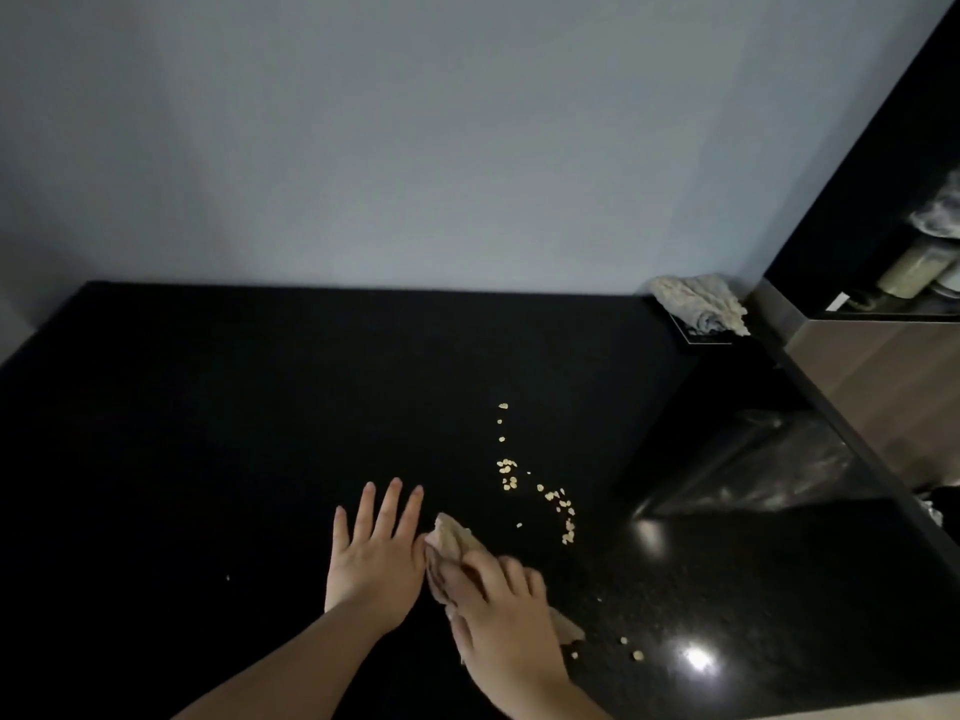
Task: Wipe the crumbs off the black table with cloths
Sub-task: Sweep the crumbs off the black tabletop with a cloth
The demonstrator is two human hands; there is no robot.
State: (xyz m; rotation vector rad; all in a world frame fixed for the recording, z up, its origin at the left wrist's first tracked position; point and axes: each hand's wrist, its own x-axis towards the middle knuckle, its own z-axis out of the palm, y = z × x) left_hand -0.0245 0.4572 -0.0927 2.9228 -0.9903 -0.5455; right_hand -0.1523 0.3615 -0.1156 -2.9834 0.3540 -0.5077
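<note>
On the black table (234,407), pale crumbs (550,496) lie in a curved trail right of centre. A few more crumbs (631,648) lie near the front edge. My right hand (501,610) presses down on a beige cloth (452,540) bunched under its fingers; whether the fingers curl round it cannot be told. My left hand (376,553) lies flat on the table just left of the cloth, fingers straight and spread, holding nothing.
A second crumpled cloth (698,304) lies at the back right corner against the wall. To the right stand a dark cabinet (852,200) with jars (914,267) and a clear plastic bag (769,470) below the table's right edge.
</note>
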